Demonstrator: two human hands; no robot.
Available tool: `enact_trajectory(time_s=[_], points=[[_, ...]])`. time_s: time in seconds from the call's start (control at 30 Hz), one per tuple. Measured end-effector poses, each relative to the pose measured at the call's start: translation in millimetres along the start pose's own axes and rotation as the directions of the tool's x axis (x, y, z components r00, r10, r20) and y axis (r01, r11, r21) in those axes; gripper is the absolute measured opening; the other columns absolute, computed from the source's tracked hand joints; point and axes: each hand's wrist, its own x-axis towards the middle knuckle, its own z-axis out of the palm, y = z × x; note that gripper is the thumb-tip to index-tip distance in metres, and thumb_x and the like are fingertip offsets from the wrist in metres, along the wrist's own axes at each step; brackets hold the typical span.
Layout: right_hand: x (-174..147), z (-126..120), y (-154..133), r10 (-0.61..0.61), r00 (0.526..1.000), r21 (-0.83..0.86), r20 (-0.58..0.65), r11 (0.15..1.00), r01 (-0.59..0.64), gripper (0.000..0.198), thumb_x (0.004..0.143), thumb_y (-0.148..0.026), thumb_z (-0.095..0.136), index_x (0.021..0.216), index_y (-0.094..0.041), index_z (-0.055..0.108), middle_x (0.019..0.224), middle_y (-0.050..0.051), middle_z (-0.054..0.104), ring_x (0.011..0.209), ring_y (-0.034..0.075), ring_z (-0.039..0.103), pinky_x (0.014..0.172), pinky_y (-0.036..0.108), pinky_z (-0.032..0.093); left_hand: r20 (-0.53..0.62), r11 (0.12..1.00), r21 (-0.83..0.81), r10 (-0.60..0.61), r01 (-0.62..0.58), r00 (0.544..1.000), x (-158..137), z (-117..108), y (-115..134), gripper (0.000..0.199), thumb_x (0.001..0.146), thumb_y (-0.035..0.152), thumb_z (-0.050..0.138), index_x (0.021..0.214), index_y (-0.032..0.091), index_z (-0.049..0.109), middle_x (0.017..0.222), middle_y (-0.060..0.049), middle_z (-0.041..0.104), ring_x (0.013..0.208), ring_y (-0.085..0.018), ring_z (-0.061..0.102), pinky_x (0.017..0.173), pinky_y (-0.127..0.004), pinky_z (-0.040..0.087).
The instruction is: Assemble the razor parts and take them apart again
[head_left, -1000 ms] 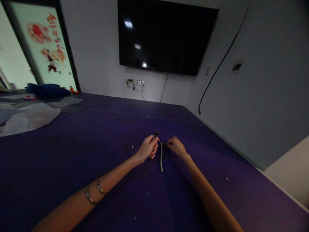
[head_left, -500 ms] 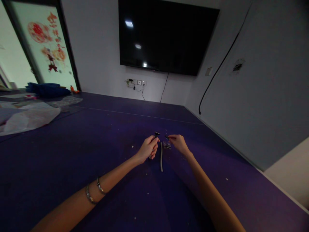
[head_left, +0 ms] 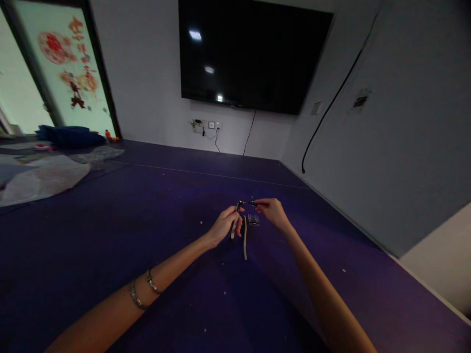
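My left hand is closed around a slim tool with a pale handle, held upright. Its small dark head sticks out above my fingers; I cannot make out its exact kind. To the right, my right hand pinches a small dark, thin piece between thumb and fingers. That piece points at the tool's head, a narrow gap apart. Below the hands, a small clear case with dark parts lies on the purple surface. Beside it lies a short length of pale grey cord or tubing.
Crumpled clear plastic sheeting and a dark blue cloth bundle lie at the far left. A large television hangs on the back wall above sockets. A black cable dangles along the right wall. White crumbs dot the surface.
My right hand has risen slightly, bringing the dark piece level with the tool's head. The tool in my left hand has turned, so more of its pale handle shows.
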Motion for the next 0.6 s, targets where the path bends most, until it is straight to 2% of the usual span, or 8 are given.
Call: enact_trajectory(time_s=[0.13,0.23,0.37,0.6], points=[[-3.9,-2.6,-17.9,-0.042,0.999,-0.022,0.003,0.999,0.042,0.03,0.075,-0.012,0.048,0.097,-0.013,0.069,0.077,0.006,0.071,0.064,0.014,0.064,0.062,0.025,0.052,-0.007,0.991,0.108,0.086,-0.085,0.996,-0.1,0.9,-3.9,0.012,0.078,0.02,0.054,0.087,0.014,0.05,0.072,0.0,0.06,0.055,-0.008,0.057,0.057,-0.022,0.046],[-9.7,-3.5,-33.2,-0.127,0.992,-0.079,0.006,0.989,0.127,0.029,0.075,-0.012,0.049,0.094,-0.016,0.07,0.082,0.006,0.071,0.069,0.015,0.064,0.066,0.025,0.051,0.002,0.978,0.156,0.138,-0.137,0.99,1.1,0.0,-8.1,0.016,0.073,0.019,0.062,0.079,0.015,0.047,0.073,-0.001,0.062,0.061,-0.01,0.06,0.064,-0.025,0.046],[-20.4,-4.1,-56.2,-0.241,0.97,-0.132,0.025,0.961,0.242,0.029,0.074,-0.01,0.049,0.091,-0.016,0.072,0.089,0.006,0.071,0.08,0.016,0.063,0.074,0.025,0.047,0.007,0.976,0.162,0.146,-0.146,0.989,2.7,-2.0,-12.4,0.025,0.07,0.025,0.067,0.078,0.016,0.046,0.071,-0.001,0.063,0.063,-0.013,0.061,0.064,-0.027,0.046],[-34.2,-5.1,-81.6,-0.28,0.958,-0.145,0.052,0.948,0.285,0.031,0.076,-0.01,0.046,0.092,-0.019,0.071,0.093,0.005,0.07,0.085,0.015,0.062,0.077,0.024,0.045,0.014,0.976,0.145,0.165,-0.165,0.986,3.1,-3.8,-9.5,0.029,0.069,0.03,0.068,0.08,0.016,0.045,0.07,0.0,0.063,0.063,-0.013,0.063,0.065,-0.027,0.046]])
